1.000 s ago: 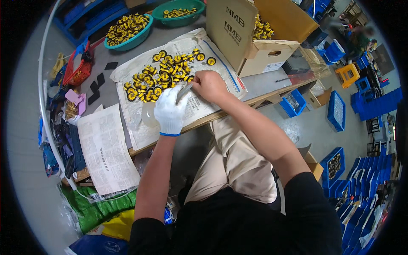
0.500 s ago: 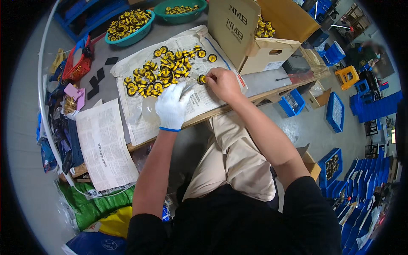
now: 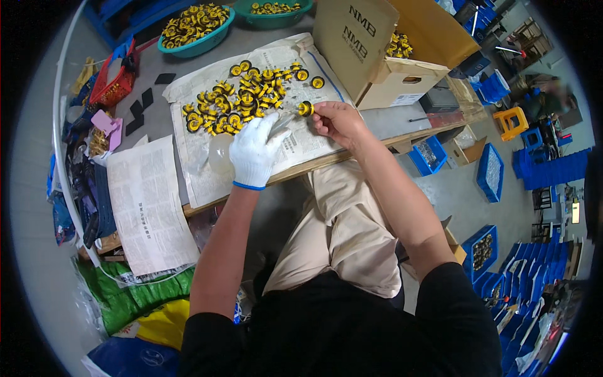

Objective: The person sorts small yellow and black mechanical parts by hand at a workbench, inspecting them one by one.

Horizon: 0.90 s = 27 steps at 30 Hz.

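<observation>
The right hand (image 3: 336, 120) is pinching one small yellow-and-black ring part (image 3: 306, 109) between thumb and fingertips, holding it just above the newspaper sheet (image 3: 301, 147) that's covering the bench. The other fingers are curling in behind it, so that hand is closed on the part.

The left hand (image 3: 256, 151) is wearing a white glove with a blue cuff and is lying flat-ish on the paper, fingers spread out and loose, pointing toward the held part. It's resting on something clear, maybe a plastic bag (image 3: 221, 152), but I can't tell if it's actually gripping it.

Just past the gloved fingertips, the pile of yellow-and-black ring parts (image 3: 242, 100) is sitting spread over the newspaper, with a few strays lying near the pinched one. Beyond the right hand's fingers, an open cardboard box (image 3: 383, 63) is standing with more of the same parts inside. Farther out past the pile, a teal bowl (image 3: 195, 28) is holding another heap. Off to the left of the glove, a second newspaper (image 3: 147, 204) is lying over the bench edge.
</observation>
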Motion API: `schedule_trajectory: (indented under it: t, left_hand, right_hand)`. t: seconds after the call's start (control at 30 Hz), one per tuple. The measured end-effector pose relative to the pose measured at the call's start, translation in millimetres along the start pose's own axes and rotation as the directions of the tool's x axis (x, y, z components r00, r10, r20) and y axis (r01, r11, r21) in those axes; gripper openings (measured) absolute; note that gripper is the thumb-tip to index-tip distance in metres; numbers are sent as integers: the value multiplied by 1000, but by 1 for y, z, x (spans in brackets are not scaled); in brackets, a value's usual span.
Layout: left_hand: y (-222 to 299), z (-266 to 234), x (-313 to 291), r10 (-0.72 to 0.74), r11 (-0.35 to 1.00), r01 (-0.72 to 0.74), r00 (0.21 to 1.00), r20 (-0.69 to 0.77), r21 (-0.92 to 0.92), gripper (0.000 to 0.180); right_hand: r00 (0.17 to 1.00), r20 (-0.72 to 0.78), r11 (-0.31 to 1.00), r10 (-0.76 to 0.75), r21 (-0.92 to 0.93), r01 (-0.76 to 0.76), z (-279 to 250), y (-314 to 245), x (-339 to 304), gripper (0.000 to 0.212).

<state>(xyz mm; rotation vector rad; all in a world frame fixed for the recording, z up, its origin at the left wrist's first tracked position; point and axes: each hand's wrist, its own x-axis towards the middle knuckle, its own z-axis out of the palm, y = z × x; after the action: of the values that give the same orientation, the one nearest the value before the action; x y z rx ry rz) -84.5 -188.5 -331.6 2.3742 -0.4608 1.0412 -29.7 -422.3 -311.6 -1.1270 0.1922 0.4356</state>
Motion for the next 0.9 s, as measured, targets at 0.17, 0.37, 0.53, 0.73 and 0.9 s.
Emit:
schedule_trajectory:
  t: [0.17,0.37,0.53,0.73,0.9]
  left_hand:
    - [7,-5,4,-60,996,63,997,58,-60,40]
    - [3,-3,2,-34,998,36,999,33,-52,37]
    - [6,-2,2,-48,998,50,997,56,-48,35]
    - [1,0,-1,-8,999,8,1000,18,-38,32]
    - [3,-1,0,-33,999,36,997,75,-41,30]
  right_hand:
    - [994,95,996,62,61,-68,6,0,-2,11]
    - [994,69,996,84,-15,-83,18,0,-5,11]
    - [988,124,996,88,-4,-88,11,2,-2,13]
    - [985,135,995,103,0,-104,11,5,0,15]
    - [986,136,995,101,-11,-101,11,5,-1,17]
